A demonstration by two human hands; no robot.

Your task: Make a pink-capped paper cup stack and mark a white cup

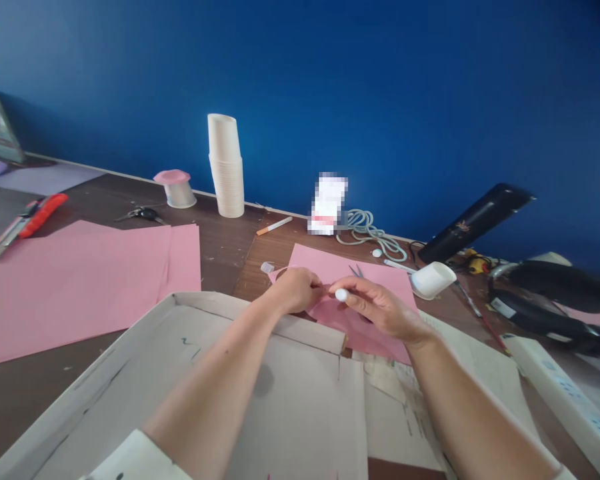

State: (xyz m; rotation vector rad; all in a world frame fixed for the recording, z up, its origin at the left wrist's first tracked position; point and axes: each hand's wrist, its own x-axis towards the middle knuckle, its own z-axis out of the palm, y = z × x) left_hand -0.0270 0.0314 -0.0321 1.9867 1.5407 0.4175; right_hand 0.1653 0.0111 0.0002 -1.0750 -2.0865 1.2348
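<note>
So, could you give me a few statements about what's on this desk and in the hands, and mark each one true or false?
1. The right hand pinches a small white object. True.
2. The stack of paper cups lies tipped over. False: it stands upright near the blue wall.
3. Both hands work over a green sheet. False: the left hand and right hand are over a pink sheet.
4. A single white cup lies on its side to the right of the hands. True.
5. The red utility knife lies far left. True.
</note>
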